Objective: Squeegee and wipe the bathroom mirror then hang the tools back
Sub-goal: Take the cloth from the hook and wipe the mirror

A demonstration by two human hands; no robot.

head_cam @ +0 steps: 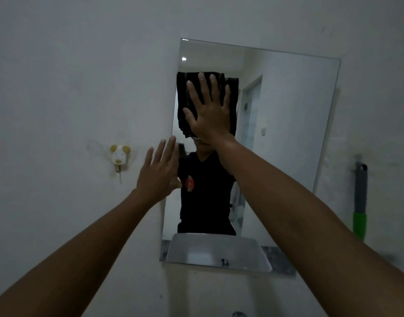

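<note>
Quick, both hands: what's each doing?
Left hand: open, flat against frameless wall mirror edge.
Right hand: open, pressing black folded cloth on the glass.

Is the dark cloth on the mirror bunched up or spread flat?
Spread flat. The dark cloth lies against the mirror under the right hand, whose open palm and splayed fingers press it.

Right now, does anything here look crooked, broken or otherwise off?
Nothing looks broken. The mirror appears tilted, probably from the wide-angle camera. The right hand presses a dark cloth flat on the glass; the squeegee hangs to the right, and the animal-shaped hook is bare.
</note>
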